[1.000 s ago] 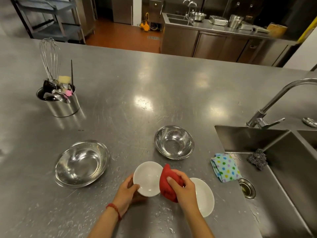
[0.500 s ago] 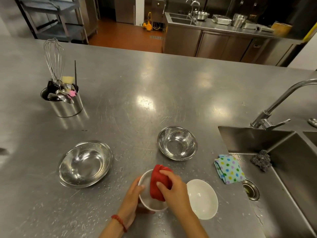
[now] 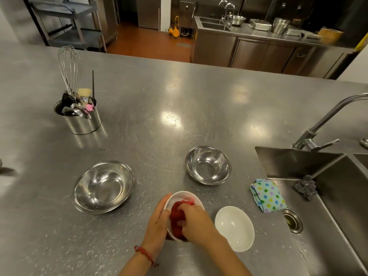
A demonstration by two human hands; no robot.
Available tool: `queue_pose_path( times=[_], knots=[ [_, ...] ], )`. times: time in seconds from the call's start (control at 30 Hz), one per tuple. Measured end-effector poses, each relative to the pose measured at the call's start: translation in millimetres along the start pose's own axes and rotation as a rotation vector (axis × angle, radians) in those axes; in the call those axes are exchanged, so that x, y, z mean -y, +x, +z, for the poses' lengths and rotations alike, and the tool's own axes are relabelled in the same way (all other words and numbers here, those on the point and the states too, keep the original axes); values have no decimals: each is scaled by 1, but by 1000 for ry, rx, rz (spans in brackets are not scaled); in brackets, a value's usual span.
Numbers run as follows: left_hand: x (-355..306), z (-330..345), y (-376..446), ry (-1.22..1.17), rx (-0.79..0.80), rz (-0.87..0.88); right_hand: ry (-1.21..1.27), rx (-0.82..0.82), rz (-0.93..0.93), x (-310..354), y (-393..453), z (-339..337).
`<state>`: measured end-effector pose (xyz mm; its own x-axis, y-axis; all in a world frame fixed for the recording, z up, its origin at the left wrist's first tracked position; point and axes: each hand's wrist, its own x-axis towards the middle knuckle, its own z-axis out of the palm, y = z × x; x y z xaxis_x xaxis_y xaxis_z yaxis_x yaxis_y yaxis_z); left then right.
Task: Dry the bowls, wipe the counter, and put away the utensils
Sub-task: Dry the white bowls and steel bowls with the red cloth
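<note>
White bowl at near centre of wet tabletop, cupped at left rim by left hand; right hand gripping red cloth inside. Probably glazed, rigid, breakable, slippery when wet; best held by rim

Steel counter holding two metal bowls, a white bowl, utensil pot and spotted cloth beside the sink.

— What sort of place is this looking like?
— A commercial kitchen: a steel counter is stretching wide, steel cabinets and a far sink are lining the back.
</note>
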<state>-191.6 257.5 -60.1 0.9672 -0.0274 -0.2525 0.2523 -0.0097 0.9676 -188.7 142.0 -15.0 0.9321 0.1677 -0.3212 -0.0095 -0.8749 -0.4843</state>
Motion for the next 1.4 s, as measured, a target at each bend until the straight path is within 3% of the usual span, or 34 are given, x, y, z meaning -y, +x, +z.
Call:
queue_pose_path(
  times=[0.1,0.2,0.33,0.43,0.5,0.67,0.77,0.9,1.07,1.27,1.4],
  knots=[
    [-3,5,-3,-36,-20,-39,176,70,-124,-6,-2,-6],
    [-8,4,-1,-35,3,-96,243,-108,-129,-2,-5,7],
    [-10,2,0,28,36,-68,73,-296,-3,8,-5,19],
    [-12,5,1,60,45,21,-227,-241,197,16,0,17],
    [-10,7,1,63,8,36,-260,-152,238,14,-1,10],
    [-8,13,-3,14,-37,45,220,76,-75,-6,-9,-11],
    [-8,11,-2,-42,-34,-16,357,-93,-134,-3,-12,-3],
    [-11,5,-4,-34,0,-61,108,-333,-63,8,-14,10],
    [-15,4,-6,28,0,79,-235,-277,203,23,-10,14],
    [-1,-3,-8,45,-31,95,230,20,75,8,-14,-4],
    [5,-7,-5,-43,-37,-16,670,-144,52,-2,-27,0]
  ],
)
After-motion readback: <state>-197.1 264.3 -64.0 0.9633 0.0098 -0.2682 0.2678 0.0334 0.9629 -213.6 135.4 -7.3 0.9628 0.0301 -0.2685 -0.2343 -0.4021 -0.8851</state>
